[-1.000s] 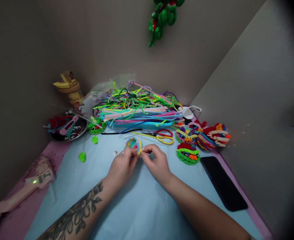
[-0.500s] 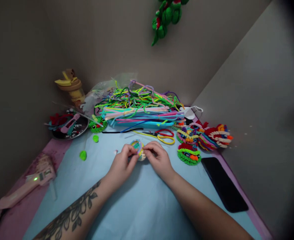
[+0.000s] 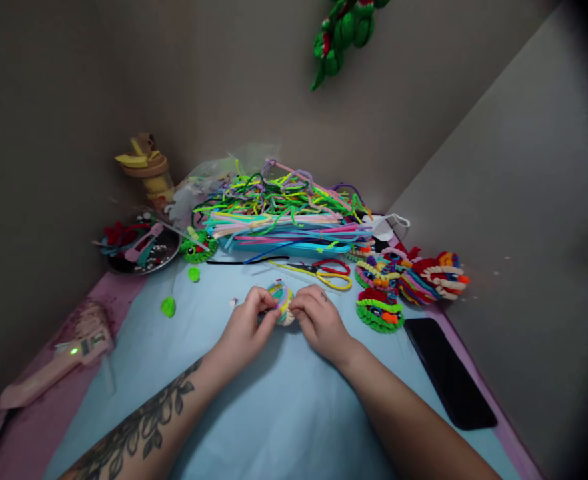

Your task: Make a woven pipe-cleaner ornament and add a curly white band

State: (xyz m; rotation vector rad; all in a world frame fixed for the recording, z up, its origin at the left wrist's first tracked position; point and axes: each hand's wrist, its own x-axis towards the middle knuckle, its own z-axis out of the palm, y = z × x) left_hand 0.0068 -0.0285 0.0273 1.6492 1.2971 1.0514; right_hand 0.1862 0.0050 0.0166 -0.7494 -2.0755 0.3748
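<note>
Between my hands, just above the blue table cover (image 3: 269,407), is a small round pipe-cleaner piece (image 3: 283,297) in teal, yellow, lilac and cream. My left hand (image 3: 255,323) pinches its left side between thumb and fingers. At its right edge, my right hand (image 3: 321,325) has thumb and fingertips pressed together on the piece's rim; exactly what strand they grip is too small to see. Scissors (image 3: 319,272) with red and yellow handles lie just beyond the hands. Finished-looking pipe-cleaner heads, one green and red (image 3: 380,312), sit to the right.
A blue tray (image 3: 279,249) heaped with pipe cleaners (image 3: 284,200) stands at the back. On the left are a metal bowl (image 3: 167,261), a lit pink glue gun (image 3: 59,367) and green pompoms (image 3: 168,307). A black phone (image 3: 449,373) lies right; a lidded cup (image 3: 151,175) stands back left.
The view has shifted slightly. My right hand's fingertips have drawn a little to the right along the piece's rim, while my left hand keeps its pinch.
</note>
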